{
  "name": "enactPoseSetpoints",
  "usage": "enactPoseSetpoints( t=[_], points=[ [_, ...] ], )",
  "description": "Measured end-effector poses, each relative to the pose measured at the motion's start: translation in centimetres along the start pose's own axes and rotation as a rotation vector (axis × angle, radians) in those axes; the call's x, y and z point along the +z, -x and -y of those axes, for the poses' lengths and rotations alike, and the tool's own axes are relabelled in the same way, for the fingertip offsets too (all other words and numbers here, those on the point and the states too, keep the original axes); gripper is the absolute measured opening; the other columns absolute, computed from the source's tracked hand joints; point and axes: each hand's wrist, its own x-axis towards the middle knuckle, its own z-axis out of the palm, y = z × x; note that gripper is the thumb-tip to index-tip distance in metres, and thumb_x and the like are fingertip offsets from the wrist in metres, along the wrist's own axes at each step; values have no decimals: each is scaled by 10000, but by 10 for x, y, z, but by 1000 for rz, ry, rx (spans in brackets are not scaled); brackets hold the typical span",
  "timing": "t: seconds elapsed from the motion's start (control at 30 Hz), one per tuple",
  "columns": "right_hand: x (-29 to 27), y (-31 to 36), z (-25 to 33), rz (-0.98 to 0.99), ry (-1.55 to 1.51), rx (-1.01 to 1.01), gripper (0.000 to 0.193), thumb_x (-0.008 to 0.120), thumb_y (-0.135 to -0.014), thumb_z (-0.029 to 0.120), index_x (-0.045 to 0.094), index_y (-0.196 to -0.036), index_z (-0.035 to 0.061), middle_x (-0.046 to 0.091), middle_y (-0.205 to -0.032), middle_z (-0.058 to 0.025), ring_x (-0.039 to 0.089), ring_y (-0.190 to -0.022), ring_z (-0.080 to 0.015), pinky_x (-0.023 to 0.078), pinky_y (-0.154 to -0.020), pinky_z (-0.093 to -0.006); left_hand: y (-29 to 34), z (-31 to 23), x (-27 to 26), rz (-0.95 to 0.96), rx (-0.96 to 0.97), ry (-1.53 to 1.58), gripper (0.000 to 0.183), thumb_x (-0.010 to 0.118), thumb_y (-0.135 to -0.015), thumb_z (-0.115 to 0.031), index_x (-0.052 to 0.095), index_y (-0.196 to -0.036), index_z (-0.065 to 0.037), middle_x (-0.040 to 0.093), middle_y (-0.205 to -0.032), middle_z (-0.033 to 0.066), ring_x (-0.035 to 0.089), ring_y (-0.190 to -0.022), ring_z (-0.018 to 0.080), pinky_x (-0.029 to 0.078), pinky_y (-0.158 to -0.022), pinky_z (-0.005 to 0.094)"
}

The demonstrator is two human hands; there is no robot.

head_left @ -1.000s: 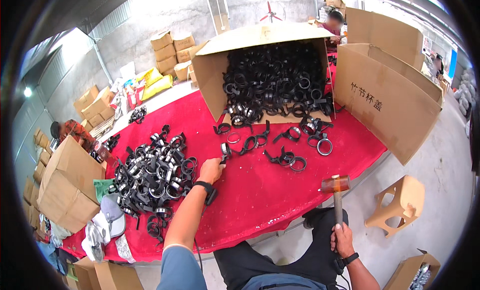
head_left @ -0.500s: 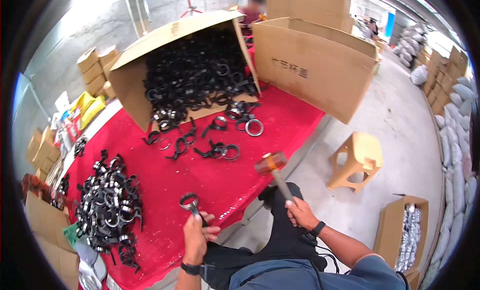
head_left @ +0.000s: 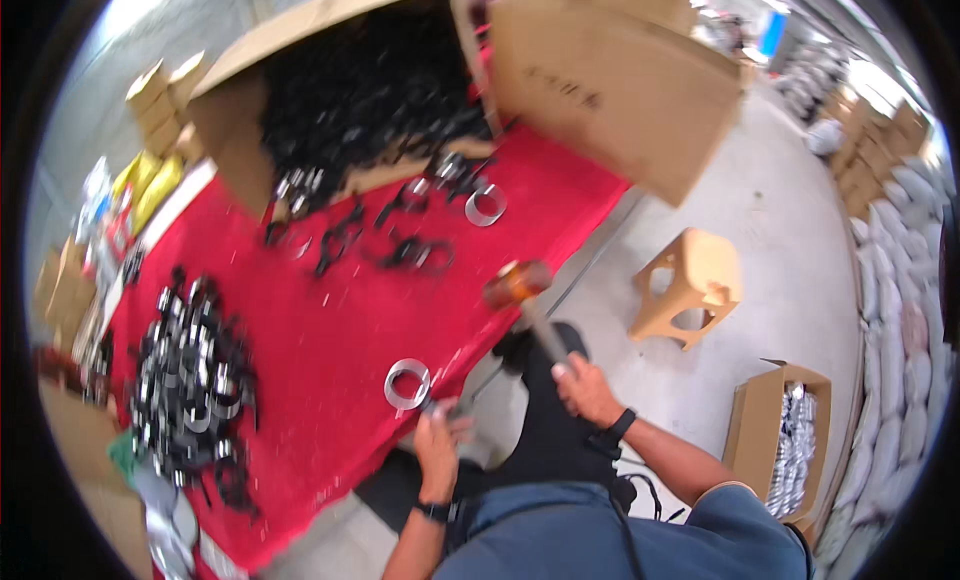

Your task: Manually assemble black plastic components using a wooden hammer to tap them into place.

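I see the left hand (head_left: pixel 437 445) gripping a dark-stemmed ring (head_left: pixel 393 386) near the red surface (head_left: pixel 310 380), the right hand (head_left: pixel 587 390) clasping a mallet (head_left: pixel 517 283). Leftward, the silver-banded heap (head_left: pixel 195 390) looks done; black pieces (head_left: pixel 370 90) filling the carton (head_left: pixel 225 120) seem left.

Blue-grey short-sleeved top (head_left: pixel 540 535) | black trousers (head_left: pixel 540 410) | black wristbands (head_left: pixel 437 511) | dark cable (head_left: pixel 629 540)

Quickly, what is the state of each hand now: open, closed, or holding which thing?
Left hand: closed, holding a dark-handled silver ring.
Right hand: closed, holding a mallet.
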Motion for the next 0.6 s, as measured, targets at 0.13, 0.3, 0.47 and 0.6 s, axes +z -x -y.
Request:
enactPoseSetpoints(
  t=[0.13,0.3,0.47,0.6],
  points=[
    [3,29,19,46,-10,38,371,599,-1112,425,526,-1012,75,542,-705,16,501,-542,-63,432,-477,-259,-19,6,7,101,55,4,425,455,-1180,-351,604,-1302,27,694,-1278,173,778,-1039,271,615,-778,358],
    [12,48,4,157,148,-64,415,603,-1103,432,600,-1147,19,596,-694,-13,558,-550,-84,454,-502,-273,-17,-7,14,36,122,-176,374,432,-1187,-273,640,-1246,32,748,-1217,159,798,-976,239,623,-726,325],
    [22,50,2,166,410,-163,461,639,-1083,410,626,-1195,-37,635,-712,-172,671,-656,-316,519,-645,-430,-8,-9,11,-29,105,-187,360,429,-1186,-250,648,-1188,35,771,-1166,148,810,-930,235,629,-709,325],
    [25,41,49,69,505,-322,423,647,-1080,378,631,-1200,-28,634,-710,-170,673,-658,-330,513,-632,-431,-9,-5,10,-48,137,-222,362,438,-1185,-259,643,-1163,39,780,-1138,141,816,-891,243,629,-702,328]
  ],
)
